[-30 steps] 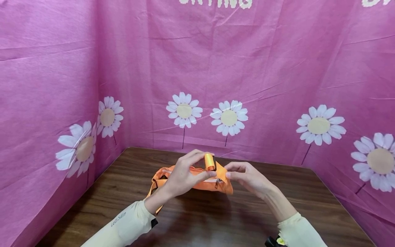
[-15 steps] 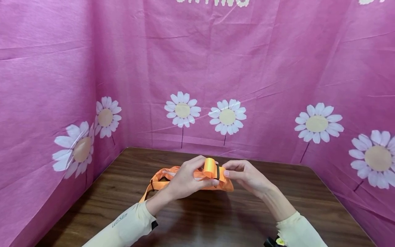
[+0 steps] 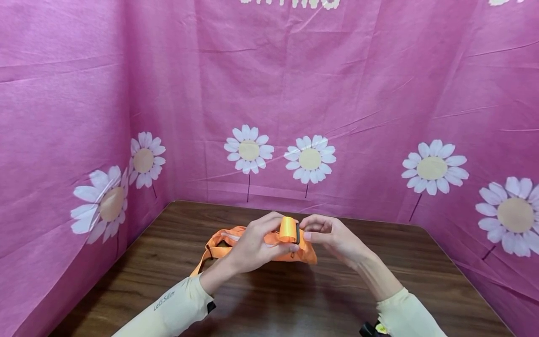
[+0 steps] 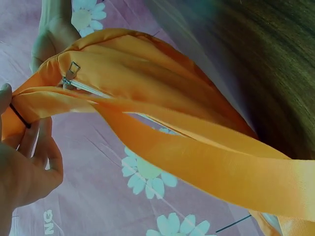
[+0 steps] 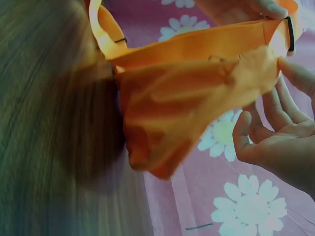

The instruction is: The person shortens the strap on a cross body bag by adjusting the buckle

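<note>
An orange waist bag (image 5: 162, 103) with a webbing strap (image 4: 211, 172) hangs between my two hands, close over the table. My left hand (image 3: 254, 245) pinches the strap at a black slider buckle (image 3: 298, 233); a doubled-over strap loop (image 3: 288, 229) stands up beside its fingers. Just right of the buckle, my right hand (image 3: 334, 238) pinches the orange webbing at the bag's end between thumb and index finger. Its other fingers are loosely curled in the right wrist view. A metal zipper pull (image 4: 72, 70) sits at the end of the bag's pale zipper.
The dark wood-grain table (image 3: 269, 304) lies under the hands. A pink cloth (image 3: 358, 84) printed with white daisies stands around its back and sides. More strap (image 3: 198, 267) trails to the left, by the left forearm.
The strap loop and buckle have come down slightly and turned, so the buckle faces the camera more. My right fingers have closed up to the buckle.
</note>
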### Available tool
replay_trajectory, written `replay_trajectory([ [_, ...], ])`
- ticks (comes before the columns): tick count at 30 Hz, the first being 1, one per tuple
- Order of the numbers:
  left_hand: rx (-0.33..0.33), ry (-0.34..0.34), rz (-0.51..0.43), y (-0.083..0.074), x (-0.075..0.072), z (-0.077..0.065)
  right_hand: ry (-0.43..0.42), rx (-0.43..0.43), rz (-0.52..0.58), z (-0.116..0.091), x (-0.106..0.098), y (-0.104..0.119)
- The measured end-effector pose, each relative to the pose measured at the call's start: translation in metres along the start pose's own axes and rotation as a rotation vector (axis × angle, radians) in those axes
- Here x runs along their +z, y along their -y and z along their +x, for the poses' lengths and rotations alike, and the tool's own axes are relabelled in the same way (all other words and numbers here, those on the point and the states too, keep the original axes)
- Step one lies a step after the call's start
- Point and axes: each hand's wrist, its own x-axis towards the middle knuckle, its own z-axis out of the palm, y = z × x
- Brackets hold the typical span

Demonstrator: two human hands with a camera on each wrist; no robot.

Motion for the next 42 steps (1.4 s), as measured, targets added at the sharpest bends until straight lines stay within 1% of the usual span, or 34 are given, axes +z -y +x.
replay_trajectory([
  [2,0.003,-0.017,0.005,-0.001,-0.001,0.001,-0.009,0.002,-0.060,0.000,-0.002,0.000],
  [5,-0.024,-0.055,0.013,-0.001,-0.005,0.001,-0.022,0.010,-0.134,0.000,-0.005,-0.002],
  [10,-0.074,-0.119,0.028,0.000,-0.010,0.000,-0.027,0.008,-0.176,0.001,-0.007,-0.006],
  [13,-0.101,-0.125,0.034,0.001,-0.012,0.000,-0.036,-0.002,-0.192,0.001,-0.005,-0.007],
  [18,-0.140,-0.103,0.033,0.000,-0.011,0.001,-0.036,-0.009,-0.197,0.000,-0.001,-0.006],
  [23,-0.148,-0.060,0.009,0.000,-0.010,0.000,-0.044,-0.026,-0.181,0.000,0.001,-0.004],
  [28,-0.146,-0.024,0.025,0.002,-0.009,-0.001,-0.046,-0.058,-0.170,0.000,0.004,-0.001],
  [32,-0.147,0.029,0.023,0.003,-0.007,-0.002,-0.023,-0.076,-0.161,-0.001,0.006,0.002],
  [36,-0.160,0.062,0.013,0.003,-0.004,-0.003,0.006,-0.077,-0.147,-0.002,0.008,0.003],
  [40,-0.170,0.064,0.011,0.003,-0.004,-0.003,0.014,-0.056,-0.134,-0.002,0.010,0.004],
  [42,-0.171,0.071,0.027,0.002,-0.004,-0.004,0.018,-0.037,-0.145,-0.003,0.011,0.005],
])
